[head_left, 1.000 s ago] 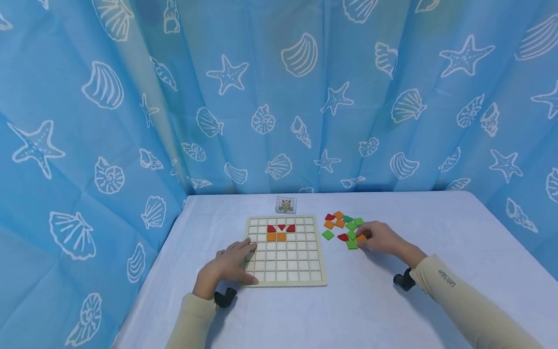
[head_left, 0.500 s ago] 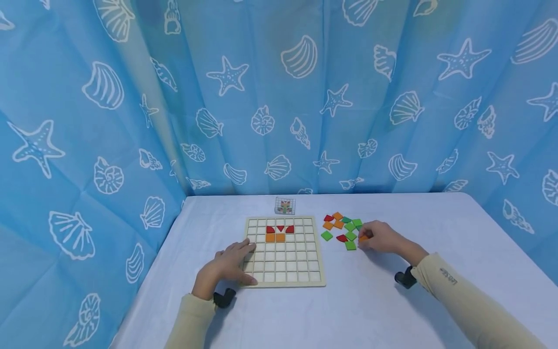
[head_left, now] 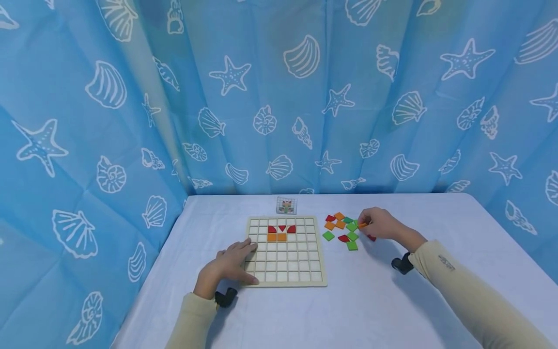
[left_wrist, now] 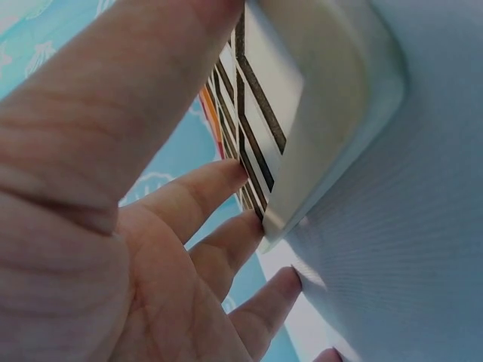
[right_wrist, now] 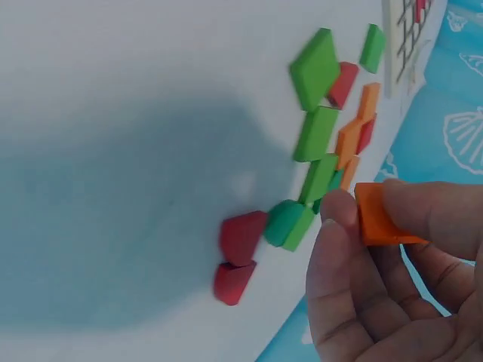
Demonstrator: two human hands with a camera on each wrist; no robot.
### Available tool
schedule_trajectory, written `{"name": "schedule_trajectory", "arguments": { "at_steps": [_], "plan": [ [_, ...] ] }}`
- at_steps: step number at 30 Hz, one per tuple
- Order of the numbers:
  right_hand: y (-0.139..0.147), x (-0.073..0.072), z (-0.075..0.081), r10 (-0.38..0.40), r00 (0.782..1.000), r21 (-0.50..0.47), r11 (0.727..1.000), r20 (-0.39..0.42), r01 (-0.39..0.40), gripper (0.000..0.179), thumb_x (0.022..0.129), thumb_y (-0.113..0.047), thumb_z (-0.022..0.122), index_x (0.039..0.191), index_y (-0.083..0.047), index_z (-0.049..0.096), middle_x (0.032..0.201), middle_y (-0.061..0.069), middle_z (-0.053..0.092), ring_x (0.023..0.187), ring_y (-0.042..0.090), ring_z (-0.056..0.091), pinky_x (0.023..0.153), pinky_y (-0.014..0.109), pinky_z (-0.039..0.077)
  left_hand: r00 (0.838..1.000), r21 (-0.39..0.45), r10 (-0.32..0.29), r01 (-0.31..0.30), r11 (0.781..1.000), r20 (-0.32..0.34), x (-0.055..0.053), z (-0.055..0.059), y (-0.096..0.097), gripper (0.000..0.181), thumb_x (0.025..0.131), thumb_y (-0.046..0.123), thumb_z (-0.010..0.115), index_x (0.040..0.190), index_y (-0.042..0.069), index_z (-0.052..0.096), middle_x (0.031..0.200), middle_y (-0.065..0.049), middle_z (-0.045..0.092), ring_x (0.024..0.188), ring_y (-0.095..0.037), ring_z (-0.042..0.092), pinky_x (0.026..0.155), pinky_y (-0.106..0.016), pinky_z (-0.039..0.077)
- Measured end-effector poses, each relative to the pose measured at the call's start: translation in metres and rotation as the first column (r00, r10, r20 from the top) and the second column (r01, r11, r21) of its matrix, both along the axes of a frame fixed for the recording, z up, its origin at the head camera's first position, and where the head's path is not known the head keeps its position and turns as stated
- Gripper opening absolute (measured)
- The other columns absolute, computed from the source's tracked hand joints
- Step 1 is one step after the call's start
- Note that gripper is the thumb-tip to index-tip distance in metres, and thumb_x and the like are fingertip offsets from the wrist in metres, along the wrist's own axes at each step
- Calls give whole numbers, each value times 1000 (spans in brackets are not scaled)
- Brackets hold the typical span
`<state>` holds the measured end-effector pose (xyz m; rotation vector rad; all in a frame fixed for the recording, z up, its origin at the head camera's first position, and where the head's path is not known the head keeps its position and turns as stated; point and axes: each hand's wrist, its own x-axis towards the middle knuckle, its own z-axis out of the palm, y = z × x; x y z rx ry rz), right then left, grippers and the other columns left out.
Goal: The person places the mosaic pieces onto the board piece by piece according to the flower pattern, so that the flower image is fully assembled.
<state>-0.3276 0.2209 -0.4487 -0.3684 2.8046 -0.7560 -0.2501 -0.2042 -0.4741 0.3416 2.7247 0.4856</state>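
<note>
On your left, your left hand (head_left: pixel 231 261) is spread along the near-left side of the pale grid board (head_left: pixel 296 284), thumb resting at its near corner, gripping nothing. The left wrist view shows some fingertips at the board's edge and others beyond it, by the white table (head_left: pixel 348 310).

In the upper rows of the board you have a red quarter-round (head_left: pixel 272 229), a red triangle (head_left: pixel 282 228) and a second red quarter-round (head_left: pixel 291 229) in one row, with two orange squares (head_left: pixel 272 237) side by side just below. Those five look like the part done, seemingly the top of a figure.

Just beyond the board lies a small pattern card (head_left: pixel 286 205); its red, orange and green shape is too small to read cell by cell. It appears to reach further down than your rows do, so I'd judge you under halfway: no green is on the board yet.

To the right lie the loose pieces: green squares (head_left: pixel 352 245), orange ones (head_left: pixel 340 225), a teal piece (head_left: pixel 348 219) and several reds (head_left: pixel 344 238).

Farthest right, your right hand (head_left: pixel 379 224) pinches an orange piece (right_wrist: pixel 371 215) between thumb and fingers, over the pile's right edge and not yet at the board.
</note>
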Motion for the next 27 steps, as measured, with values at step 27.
{"name": "schedule_trajectory", "arguments": {
  "at_steps": [27],
  "plan": [
    [-54,-15,11,-34,998,-86,996,-58,29,28,97,-14,59,122,-2,64,109,15,65,88,24,61,76,33,56,1000,-19,8,-8,1000,11,-1,-2,1,100,71,49,86,154,20,37,164,-7,26,150,-37,23,114,-69,21]
  ]
}}
